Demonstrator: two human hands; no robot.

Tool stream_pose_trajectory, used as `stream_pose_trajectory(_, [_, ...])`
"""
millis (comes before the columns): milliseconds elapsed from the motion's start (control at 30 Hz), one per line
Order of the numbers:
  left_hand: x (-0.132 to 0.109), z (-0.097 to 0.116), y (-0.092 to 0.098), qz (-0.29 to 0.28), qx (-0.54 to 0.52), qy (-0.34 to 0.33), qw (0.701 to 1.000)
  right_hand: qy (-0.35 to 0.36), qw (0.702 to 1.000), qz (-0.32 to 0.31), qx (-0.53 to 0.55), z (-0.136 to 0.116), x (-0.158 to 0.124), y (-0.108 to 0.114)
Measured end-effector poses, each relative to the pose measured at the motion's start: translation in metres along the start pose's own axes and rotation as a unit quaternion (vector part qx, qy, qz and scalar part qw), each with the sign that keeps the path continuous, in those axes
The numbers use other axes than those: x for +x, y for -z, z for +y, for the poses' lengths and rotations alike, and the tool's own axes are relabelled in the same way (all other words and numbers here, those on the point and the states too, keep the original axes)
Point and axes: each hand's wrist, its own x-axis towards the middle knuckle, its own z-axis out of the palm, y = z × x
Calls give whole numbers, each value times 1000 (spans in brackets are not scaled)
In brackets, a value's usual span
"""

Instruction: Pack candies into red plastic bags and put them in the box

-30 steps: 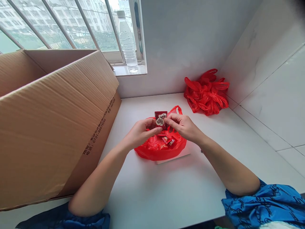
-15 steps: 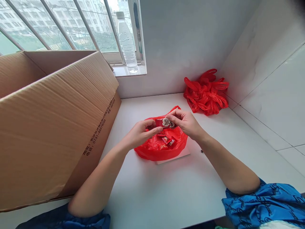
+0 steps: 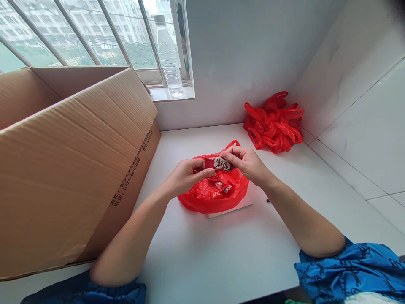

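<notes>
A small red packet [image 3: 218, 164] with pale Chinese characters is held level above an opened red plastic bag [image 3: 205, 206]. My left hand [image 3: 185, 175] has the packet's left end between thumb and fingers. At the right end, my right hand [image 3: 247, 164] pinches it between thumb and forefinger. Several small red wrapped sweets [image 3: 228, 188] lie inside the bag below. Under the bag, a thin pale slab [image 3: 245, 203] sticks out at the front right. The far part of the bag is partly hidden by my hands.
A big open cardboard box [image 3: 79, 169] takes up the left side of the white table [image 3: 228, 249]. Crumpled red plastic bags [image 3: 274, 122] lie in the back right corner. A clear water bottle [image 3: 168, 59] stands on the sill of the barred window.
The packet has shifted slightly to the left, with its left end now closer in between my left fingers. My hands have barely moved; the bag and sweets stay in place.
</notes>
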Motion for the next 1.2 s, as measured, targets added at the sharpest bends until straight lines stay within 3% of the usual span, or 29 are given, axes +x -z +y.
stream_pose_trajectory(167, [1,-2,0,0,23,2,1000,3,1000,-6,-17,-1,-1,2])
stream_pose_trajectory(367, [4,-12,1,60,158,18,985,2,973,2,-231,-1,-3,6])
stream_pose_trajectory(533, [2,-11,7,60,272,60,958,-27,954,-32,-296,3,-2,4])
stream_pose_trajectory(633, [-4,-10,12,19,333,106,937,-27,915,6,-402,1,-2,5])
stream_pose_trajectory(767, [-10,-14,11,-33,369,134,919,40,896,73,-435,-1,-2,14])
stream_pose_trajectory(867, [-11,-23,2,-19,370,109,922,93,862,163,-471,4,0,24])
stream_pose_trajectory(933, [-10,-30,-5,2,360,100,927,87,845,186,-494,9,3,29])
stream_pose_trajectory(1067, [-10,-34,-7,19,349,96,932,-6,865,115,-489,11,6,31])
stream_pose_trajectory(1133, [-14,-26,1,22,344,85,935,-37,883,83,-460,3,3,34])
stream_pose_trajectory(1200, [-19,-12,14,45,333,60,940,-36,903,95,-417,-11,-2,39])
